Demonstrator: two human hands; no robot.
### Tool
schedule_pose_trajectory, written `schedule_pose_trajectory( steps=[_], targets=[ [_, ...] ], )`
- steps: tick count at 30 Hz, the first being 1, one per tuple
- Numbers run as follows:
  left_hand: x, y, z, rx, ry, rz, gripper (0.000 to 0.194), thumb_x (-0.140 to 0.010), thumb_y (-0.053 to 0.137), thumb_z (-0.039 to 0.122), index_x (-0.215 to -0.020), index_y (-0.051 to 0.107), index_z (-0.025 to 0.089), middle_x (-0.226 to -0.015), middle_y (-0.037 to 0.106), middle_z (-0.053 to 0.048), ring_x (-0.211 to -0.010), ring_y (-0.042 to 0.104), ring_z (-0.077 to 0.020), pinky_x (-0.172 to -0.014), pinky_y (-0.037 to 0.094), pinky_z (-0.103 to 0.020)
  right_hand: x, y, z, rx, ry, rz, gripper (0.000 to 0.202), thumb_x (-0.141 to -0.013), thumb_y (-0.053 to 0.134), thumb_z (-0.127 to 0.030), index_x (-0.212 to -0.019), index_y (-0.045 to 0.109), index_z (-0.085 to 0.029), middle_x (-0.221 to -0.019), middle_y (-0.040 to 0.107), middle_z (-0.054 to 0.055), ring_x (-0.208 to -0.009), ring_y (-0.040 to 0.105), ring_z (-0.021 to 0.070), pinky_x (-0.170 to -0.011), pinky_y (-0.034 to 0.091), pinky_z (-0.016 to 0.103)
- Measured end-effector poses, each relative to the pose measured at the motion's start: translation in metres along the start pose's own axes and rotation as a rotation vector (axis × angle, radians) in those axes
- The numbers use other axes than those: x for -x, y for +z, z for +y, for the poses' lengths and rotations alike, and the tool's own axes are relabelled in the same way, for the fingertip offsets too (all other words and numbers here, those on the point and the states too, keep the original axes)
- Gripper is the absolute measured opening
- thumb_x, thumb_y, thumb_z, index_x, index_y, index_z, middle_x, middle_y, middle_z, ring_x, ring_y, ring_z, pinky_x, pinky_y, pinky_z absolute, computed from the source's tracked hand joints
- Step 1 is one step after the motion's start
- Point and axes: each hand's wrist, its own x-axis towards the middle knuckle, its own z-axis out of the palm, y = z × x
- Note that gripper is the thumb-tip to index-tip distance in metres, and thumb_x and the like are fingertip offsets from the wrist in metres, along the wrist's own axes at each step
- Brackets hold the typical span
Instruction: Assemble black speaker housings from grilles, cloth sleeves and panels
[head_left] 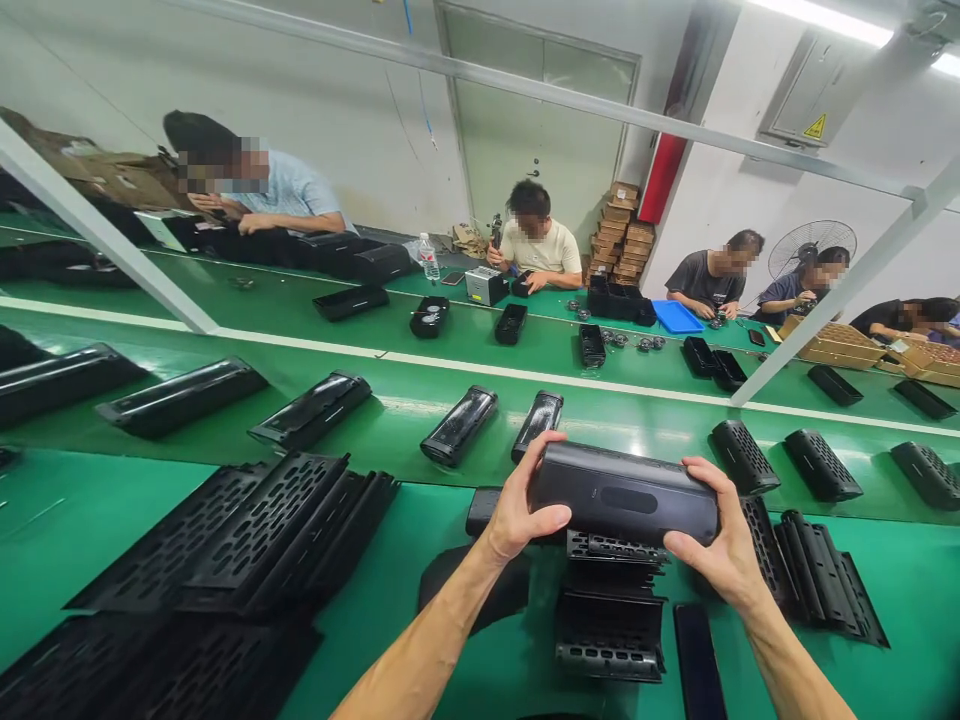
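A black speaker housing point(626, 490), long and rounded with an oval recess on its face, is held up level over the green bench. My left hand point(525, 500) grips its left end, thumb on the near face and fingers over the back. At the right end, my right hand point(712, 525) clasps it the same way. Below the housing lie slotted black shell panels point(609, 625), partly covered by it. Another black housing point(484, 510) rests just behind my left wrist. A dark flat slab, possibly a phone point(699, 660), lies beside the panels.
Stacks of perforated black panels point(262, 520) cover the bench at left, and more panels point(825, 580) lie at right. Beyond runs a green conveyor with several black housings point(311, 410). A slanted white post point(825, 300) stands at right. Several people point(540, 245) work across the line.
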Motion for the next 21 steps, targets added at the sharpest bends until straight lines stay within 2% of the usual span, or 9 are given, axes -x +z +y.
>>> schedule_pose_trajectory(
  steps=[4,7,10,13,16,18,21],
  targets=[
    [0.002,-0.008,-0.010,0.000,-0.026,0.007,0.085,-0.065,0.084,0.052,-0.140,0.053,0.026,-0.110,0.066,-0.004,-0.096,0.060,-0.0250,-0.086,0.048,-0.033,0.001,-0.005,0.001,-0.074,0.115,-0.127,0.086,-0.078,0.076,-0.067,-0.147,0.043,-0.028,-0.157,0.046,0.014,-0.148,0.042,0.0374,-0.121,0.034,0.055],
    [0.001,-0.016,-0.012,0.017,-0.022,0.005,0.086,-0.064,0.083,0.056,-0.139,0.053,0.024,-0.118,0.064,-0.007,-0.102,0.060,-0.0279,-0.089,0.048,-0.035,0.001,-0.009,-0.006,-0.190,0.194,-0.236,0.097,-0.079,0.075,-0.070,-0.156,0.032,-0.030,-0.162,0.041,0.014,-0.146,0.045,0.0353,-0.116,0.043,0.049],
    [-0.001,-0.022,-0.009,0.004,-0.017,-0.033,0.089,-0.065,0.083,0.056,-0.141,0.050,0.024,-0.118,0.064,-0.008,-0.103,0.060,-0.0281,-0.088,0.049,-0.035,0.001,-0.007,-0.015,-0.249,0.199,-0.208,0.090,-0.078,0.078,-0.066,-0.151,0.039,-0.029,-0.158,0.045,0.013,-0.139,0.052,0.0341,-0.110,0.049,0.045],
    [-0.001,-0.024,-0.007,-0.011,0.000,-0.049,0.089,-0.066,0.081,0.057,-0.143,0.048,0.024,-0.113,0.065,-0.007,-0.099,0.061,-0.0271,-0.086,0.050,-0.035,0.003,-0.002,-0.015,-0.259,0.154,-0.147,0.084,-0.077,0.081,-0.063,-0.146,0.044,-0.031,-0.157,0.043,0.012,-0.141,0.049,0.0349,-0.110,0.049,0.044],
    [0.001,-0.024,-0.007,-0.031,0.009,-0.033,0.086,-0.068,0.080,0.058,-0.142,0.049,0.025,-0.118,0.063,-0.008,-0.100,0.060,-0.0272,-0.088,0.050,-0.036,0.003,0.000,-0.010,-0.255,0.155,-0.186,0.085,-0.078,0.080,-0.064,-0.147,0.043,-0.032,-0.157,0.042,0.012,-0.139,0.051,0.0351,-0.107,0.051,0.044],
    [0.002,-0.025,-0.005,-0.055,0.018,-0.031,0.086,-0.069,0.080,0.058,-0.142,0.050,0.026,-0.131,0.060,-0.009,-0.107,0.059,-0.0288,-0.091,0.050,-0.037,0.002,-0.001,-0.009,-0.238,0.146,-0.216,0.086,-0.080,0.078,-0.066,-0.149,0.040,-0.034,-0.160,0.039,0.011,-0.144,0.046,0.0361,-0.113,0.046,0.048],
    [0.002,-0.025,0.002,-0.084,0.036,-0.061,0.090,-0.068,0.082,0.057,-0.146,0.048,0.027,-0.143,0.053,-0.011,-0.116,0.058,-0.0320,-0.099,0.049,-0.041,0.002,-0.001,-0.012,-0.230,0.085,-0.189,0.076,-0.085,0.074,-0.064,-0.148,0.040,-0.035,-0.167,0.032,0.009,-0.154,0.032,0.0366,-0.123,0.032,0.055]
  ],
)
